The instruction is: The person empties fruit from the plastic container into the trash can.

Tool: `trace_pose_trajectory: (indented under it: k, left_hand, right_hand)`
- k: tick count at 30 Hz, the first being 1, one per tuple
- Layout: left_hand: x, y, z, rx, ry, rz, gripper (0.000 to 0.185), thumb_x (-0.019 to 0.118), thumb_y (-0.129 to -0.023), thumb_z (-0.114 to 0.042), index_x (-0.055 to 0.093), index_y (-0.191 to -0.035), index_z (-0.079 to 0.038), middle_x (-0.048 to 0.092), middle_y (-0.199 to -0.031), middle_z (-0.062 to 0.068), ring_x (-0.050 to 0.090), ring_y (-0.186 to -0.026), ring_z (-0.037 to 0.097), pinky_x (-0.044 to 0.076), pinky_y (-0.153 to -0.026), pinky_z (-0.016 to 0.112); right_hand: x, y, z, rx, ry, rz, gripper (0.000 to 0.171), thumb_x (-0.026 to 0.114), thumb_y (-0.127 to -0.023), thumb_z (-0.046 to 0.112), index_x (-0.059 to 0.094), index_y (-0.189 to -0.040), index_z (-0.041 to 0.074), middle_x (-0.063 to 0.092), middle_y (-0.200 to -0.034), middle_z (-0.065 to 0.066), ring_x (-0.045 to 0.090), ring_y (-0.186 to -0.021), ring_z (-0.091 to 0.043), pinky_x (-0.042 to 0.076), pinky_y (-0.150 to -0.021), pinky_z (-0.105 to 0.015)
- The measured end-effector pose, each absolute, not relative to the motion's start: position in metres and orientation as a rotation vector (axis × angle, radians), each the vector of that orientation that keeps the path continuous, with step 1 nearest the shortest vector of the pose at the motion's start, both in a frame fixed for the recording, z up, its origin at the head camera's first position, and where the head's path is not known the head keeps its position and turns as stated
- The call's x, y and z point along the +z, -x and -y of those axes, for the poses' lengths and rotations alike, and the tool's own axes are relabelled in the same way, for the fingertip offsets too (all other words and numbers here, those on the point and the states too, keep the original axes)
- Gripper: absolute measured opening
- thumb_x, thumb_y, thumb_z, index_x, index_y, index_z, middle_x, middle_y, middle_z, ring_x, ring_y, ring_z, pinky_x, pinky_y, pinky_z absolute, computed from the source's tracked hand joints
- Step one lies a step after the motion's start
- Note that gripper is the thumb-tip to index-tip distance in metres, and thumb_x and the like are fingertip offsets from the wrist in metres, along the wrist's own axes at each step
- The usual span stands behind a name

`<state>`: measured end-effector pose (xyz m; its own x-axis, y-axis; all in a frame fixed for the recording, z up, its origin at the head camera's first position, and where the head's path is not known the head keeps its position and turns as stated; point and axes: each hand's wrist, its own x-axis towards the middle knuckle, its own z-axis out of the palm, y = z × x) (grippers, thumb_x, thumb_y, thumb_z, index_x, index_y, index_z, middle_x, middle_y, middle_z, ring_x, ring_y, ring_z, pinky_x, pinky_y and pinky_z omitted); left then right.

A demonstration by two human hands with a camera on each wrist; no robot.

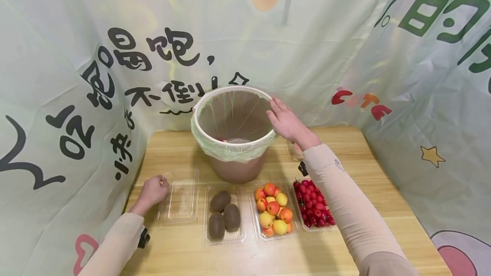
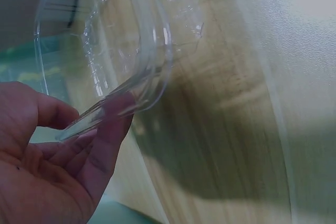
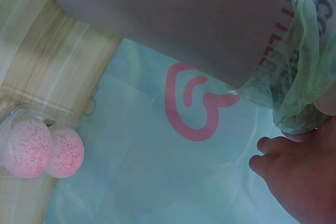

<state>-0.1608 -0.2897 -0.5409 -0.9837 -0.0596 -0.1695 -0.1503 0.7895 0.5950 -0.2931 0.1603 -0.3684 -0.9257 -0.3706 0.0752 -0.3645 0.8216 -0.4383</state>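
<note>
Left hand [image 1: 153, 191] pinches the near-left rim of an empty clear tray [image 1: 180, 199], thumb and fingers curled on the edge; the left wrist view shows the fingers [image 2: 107, 129] clamped on the thin plastic lip, that corner of the tray tilted up off the wood. The tray sits at the left end of the front row on the wooden table [image 1: 383, 208], long axis running front to back, open side up. The table's left edge is just beside the hand, with the printed cloth backdrop [image 1: 69, 97] close behind it, so there is little room on that side.

Right hand [image 1: 285, 120] rests on the right rim of the brown bin [image 1: 235, 135], fingers straight and together, palm against the green liner bag [image 1: 230, 150] folded over the rim. The right wrist view shows the fingers [image 3: 273, 156] just under the bag's hem, gripping nothing. The bin stands upright at back centre, mouth up, just behind the tray row.

Right of the empty tray, side by side with their rims near or touching: a tray of kiwis [image 1: 224, 216], a tray of apricots [image 1: 274, 210], a tray of cherries [image 1: 312, 203]. All lie long axis front to back. Bare wood shows in front of the row and to the right of the cherries.
</note>
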Motion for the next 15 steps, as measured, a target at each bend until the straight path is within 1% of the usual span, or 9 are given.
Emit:
trace_pose_trajectory:
  k: [5,8,10,13,15]
  left_hand:
    - [-0.5458,0.1605,0.2913,0.931,0.172,-2.812,0.033,0.046,-0.104,-0.013,0.065,-0.114,0.012,0.062,-0.075,0.011,0.055,-0.061,0.019,0.046,-0.054,0.03]
    - [-0.548,0.1603,0.2922,0.893,0.18,-2.811,0.033,0.046,-0.104,-0.012,0.065,-0.116,0.012,0.061,-0.074,0.01,0.056,-0.063,0.019,0.046,-0.056,0.029]
    - [-0.5482,0.16,0.2924,0.87,0.179,-2.817,0.035,0.045,-0.104,-0.012,0.065,-0.119,0.013,0.063,-0.075,0.013,0.057,-0.064,0.019,0.048,-0.059,0.031]
    - [-0.5478,0.1594,0.2921,0.842,0.174,-2.828,0.042,0.045,-0.104,-0.013,0.061,-0.13,0.016,0.071,-0.095,0.027,0.06,-0.068,0.021,0.057,-0.07,0.039]
    - [-0.5469,0.159,0.2917,0.836,0.166,-2.831,0.047,0.045,-0.105,-0.013,0.055,-0.138,0.019,0.069,-0.115,0.036,0.062,-0.071,0.023,0.059,-0.08,0.046]
  right_hand:
    - [-0.3688,0.2938,-0.1599,-0.711,0.604,-2.989,0.067,0.025,-0.113,0.041,0.016,-0.167,0.002,0.007,-0.178,-0.018,0.01,-0.164,-0.04,0.007,-0.135,-0.054]
    - [-0.3689,0.2943,-0.16,-0.71,0.607,-2.989,0.067,0.025,-0.113,0.041,0.016,-0.167,0.001,0.007,-0.177,-0.018,0.011,-0.164,-0.04,0.007,-0.135,-0.054]
    - [-0.3689,0.2944,-0.16,-0.709,0.608,-2.989,0.067,0.025,-0.114,0.041,0.016,-0.167,0.001,0.007,-0.177,-0.018,0.011,-0.164,-0.04,0.007,-0.135,-0.054]
    - [-0.369,0.2941,-0.1598,-0.713,0.608,-2.989,0.067,0.025,-0.113,0.041,0.016,-0.167,0.001,0.007,-0.177,-0.018,0.011,-0.164,-0.039,0.008,-0.135,-0.054]
    - [-0.3691,0.2936,-0.1596,-0.717,0.605,-2.991,0.067,0.025,-0.113,0.041,0.016,-0.167,0.001,0.007,-0.177,-0.018,0.011,-0.164,-0.039,0.008,-0.135,-0.054]
